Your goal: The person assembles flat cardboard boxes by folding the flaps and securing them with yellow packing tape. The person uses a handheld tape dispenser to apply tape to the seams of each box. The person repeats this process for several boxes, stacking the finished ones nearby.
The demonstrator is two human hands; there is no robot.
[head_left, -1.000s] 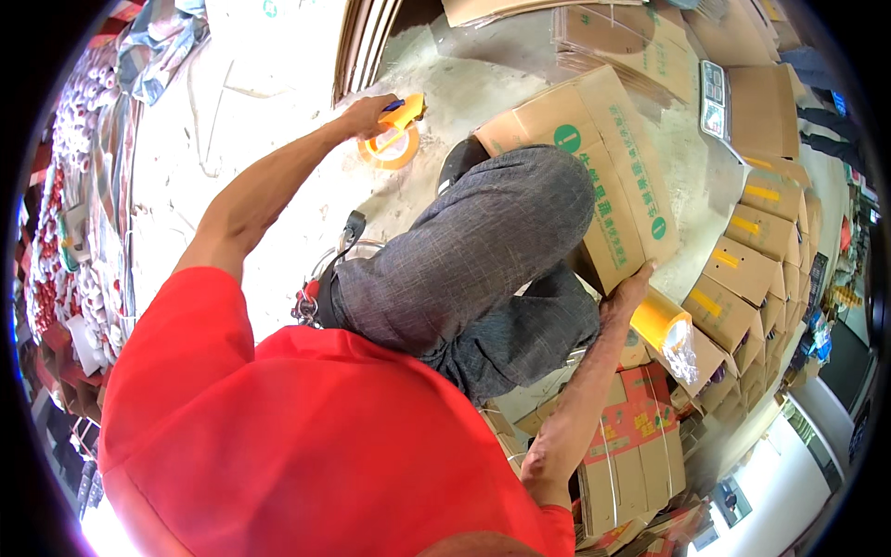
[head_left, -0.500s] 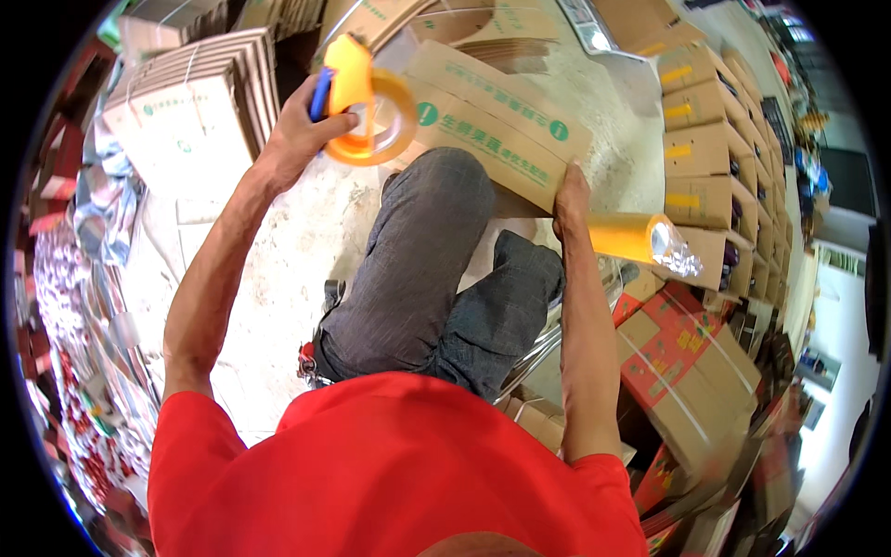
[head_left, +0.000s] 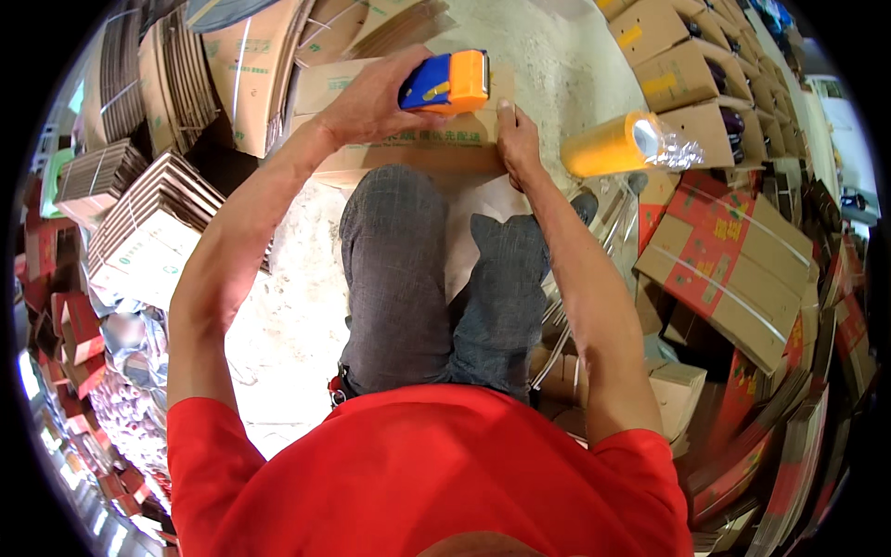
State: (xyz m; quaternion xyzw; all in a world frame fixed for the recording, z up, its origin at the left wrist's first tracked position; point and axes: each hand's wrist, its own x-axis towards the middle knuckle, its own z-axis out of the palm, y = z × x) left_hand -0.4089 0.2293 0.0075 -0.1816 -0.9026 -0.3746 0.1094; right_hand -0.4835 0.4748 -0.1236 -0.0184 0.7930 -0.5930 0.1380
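Observation:
My left hand (head_left: 379,97) is closed around a blue and orange tape dispenser (head_left: 455,82), held at the top of a brown cardboard box (head_left: 408,153) with green print. Whether the tape touches the box is hidden under the dispenser. At the box's right end my right hand (head_left: 520,147) grips the edge, its thumb up on the top side and its fingers partly hidden. The box lies just beyond my knees (head_left: 394,213).
A thick orange-yellow roll (head_left: 599,148) with crumpled clear film stands right of my right hand. Flattened cartons (head_left: 246,74) are stacked at the far left. Open boxes (head_left: 668,79) stand in rows at the far right. A red and brown carton bundle (head_left: 724,255) lies nearer.
My left hand has swung the tape dispenser rightward and turned it over above the box. The box now lies straighter across my knees' far side. My right hand keeps hold of its right end.

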